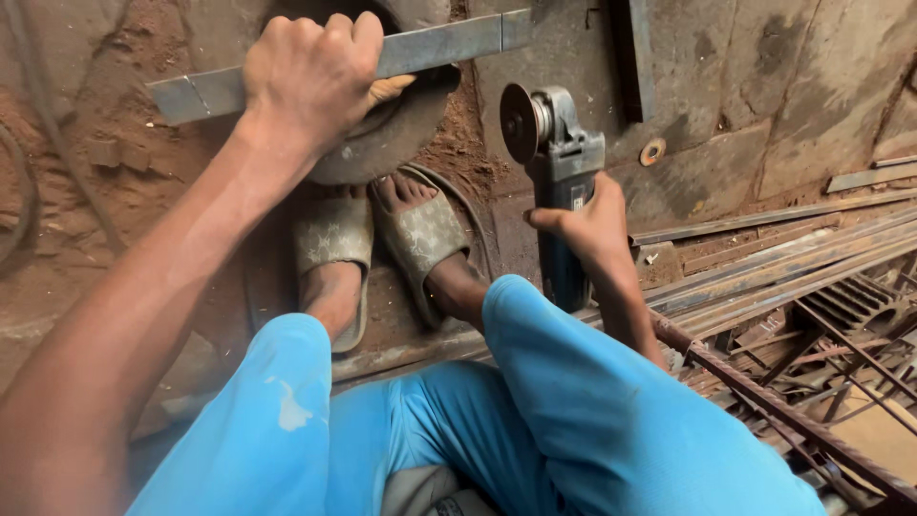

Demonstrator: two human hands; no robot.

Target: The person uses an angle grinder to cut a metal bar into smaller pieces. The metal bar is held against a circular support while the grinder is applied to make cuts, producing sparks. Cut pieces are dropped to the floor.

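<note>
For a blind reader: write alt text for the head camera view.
A seated person's left hand grips a flat metal bar while the right hand holds an angle grinder, disc up. Blue trousers, sandalled feet, and rusty metal strips to the right.

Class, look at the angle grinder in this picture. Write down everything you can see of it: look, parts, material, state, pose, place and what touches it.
The angle grinder has a dark blue body, seemingly plastic, and a grey metal head carrying a dark round disc, seen edge-on at an angle. It stands nearly upright, head upward, disc facing left. The right hand has its grip closed around the body, raised over the dirt floor beside the blue trouser knee. No sparks show; whether the disc spins cannot be told. It touches nothing else visible.
</note>
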